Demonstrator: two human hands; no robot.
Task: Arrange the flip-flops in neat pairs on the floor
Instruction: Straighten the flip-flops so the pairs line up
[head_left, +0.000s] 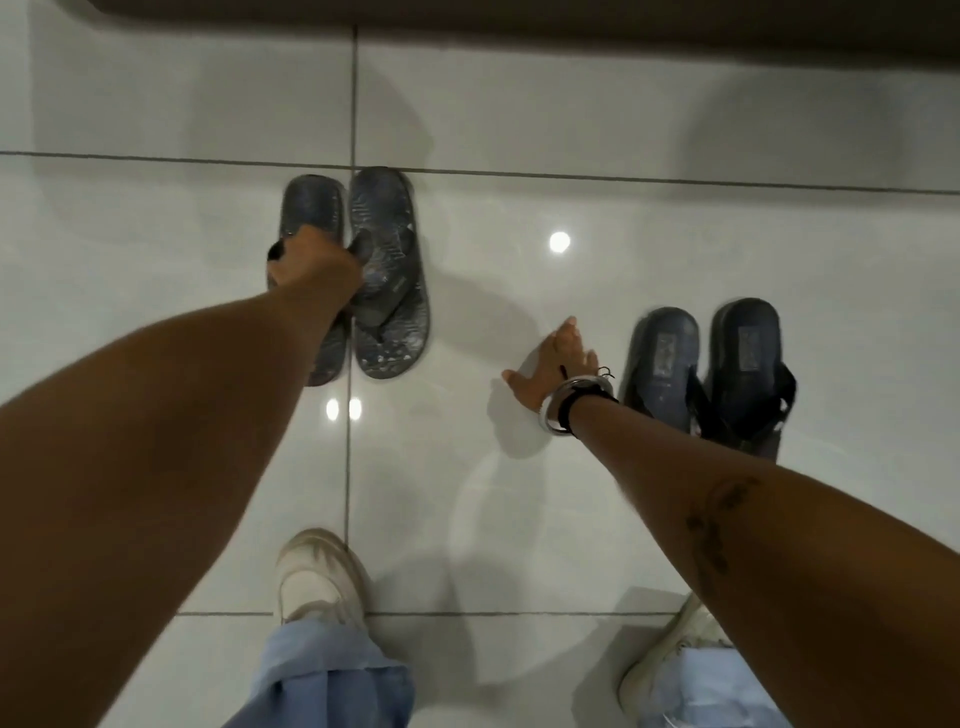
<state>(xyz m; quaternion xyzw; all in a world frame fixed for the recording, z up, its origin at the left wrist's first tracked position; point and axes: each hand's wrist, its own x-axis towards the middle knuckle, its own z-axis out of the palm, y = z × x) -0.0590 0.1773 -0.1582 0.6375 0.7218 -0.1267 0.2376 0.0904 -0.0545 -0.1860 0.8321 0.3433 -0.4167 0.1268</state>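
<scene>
Two dark grey flip-flops lie side by side on the white tiled floor (519, 130), heels away from me: the left one (311, 202) and the right one (387, 218). My left hand (311, 265) reaches over them and is closed around their straps. A second, dark blue pair stands at the right, its left flip-flop (662, 358) touching its right flip-flop (745, 358). My right hand (550, 364) hovers flat with fingers spread just left of the blue pair, holding nothing; it wears a bracelet and a watch.
My two feet in white sneakers (317, 577) (670, 654) and blue jeans stand at the bottom. A dark ledge or wall base (519, 15) runs along the top. Ceiling lights reflect on the glossy tiles.
</scene>
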